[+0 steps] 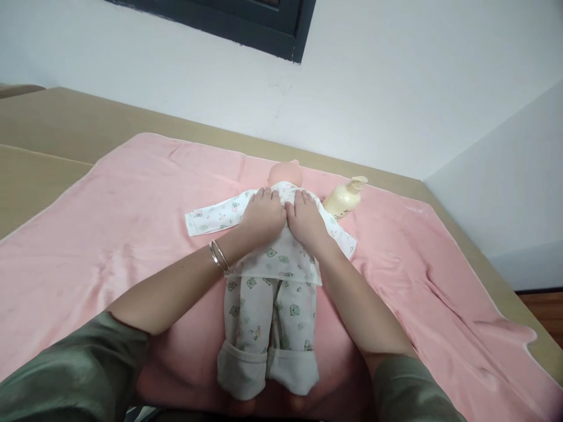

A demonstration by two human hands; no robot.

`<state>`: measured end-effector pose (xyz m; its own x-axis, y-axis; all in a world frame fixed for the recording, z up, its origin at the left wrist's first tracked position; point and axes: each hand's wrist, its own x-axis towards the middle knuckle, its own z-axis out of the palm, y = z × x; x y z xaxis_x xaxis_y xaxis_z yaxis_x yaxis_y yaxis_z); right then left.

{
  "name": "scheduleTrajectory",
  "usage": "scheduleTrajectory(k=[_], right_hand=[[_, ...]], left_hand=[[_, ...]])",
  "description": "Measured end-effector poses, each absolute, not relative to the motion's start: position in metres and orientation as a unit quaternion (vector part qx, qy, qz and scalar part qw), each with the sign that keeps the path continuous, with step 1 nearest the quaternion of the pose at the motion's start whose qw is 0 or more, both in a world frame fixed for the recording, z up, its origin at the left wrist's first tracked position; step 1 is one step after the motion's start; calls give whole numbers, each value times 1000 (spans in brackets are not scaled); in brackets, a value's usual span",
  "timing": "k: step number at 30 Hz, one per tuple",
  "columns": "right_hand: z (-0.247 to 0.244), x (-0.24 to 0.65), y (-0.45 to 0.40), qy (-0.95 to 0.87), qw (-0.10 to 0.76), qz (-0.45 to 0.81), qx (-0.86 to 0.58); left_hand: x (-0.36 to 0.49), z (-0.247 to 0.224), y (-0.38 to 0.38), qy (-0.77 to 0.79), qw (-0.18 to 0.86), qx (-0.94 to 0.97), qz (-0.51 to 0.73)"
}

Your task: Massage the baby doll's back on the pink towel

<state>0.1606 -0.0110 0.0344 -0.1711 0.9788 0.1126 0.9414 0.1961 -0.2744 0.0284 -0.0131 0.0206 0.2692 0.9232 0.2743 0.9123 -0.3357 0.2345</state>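
Observation:
A baby doll [285,174] in a white printed top [281,261] and matching trousers [294,310] lies with its head at the far end and its feet close to me. Both my hands rest side by side on the upper part of the top, just below the head. My left hand [264,214] lies flat with fingers stretched out. Beside it, my right hand [305,217] is flat as well, its thumb close to the left hand. The trouser cuffs are turned up, and the sleeves spread out to both sides. The doll's front or back cannot be made out.
A pink blanket [145,234] lies under the doll on a wooden surface [79,117]. To the right of the doll's shoulder, a cream pump bottle [343,201] lies tilted. Behind stands a white wall [373,88] with a dark frame [264,29].

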Motion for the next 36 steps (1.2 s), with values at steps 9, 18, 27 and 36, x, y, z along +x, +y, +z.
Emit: scheduleTrajectory(k=[9,18,27,36], right_hand=[[48,155,-28,-779,114,70,-613],[42,166,-10,-775,117,62,-618],[30,144,-42,-794,159,-19,-586],[41,168,-9,-784,161,52,-597]], left_hand=[[17,30,-11,554,-28,822,133],[29,37,-30,521,-51,849,73],[13,35,2,565,41,812,144],[16,44,-27,492,-11,864,104]])
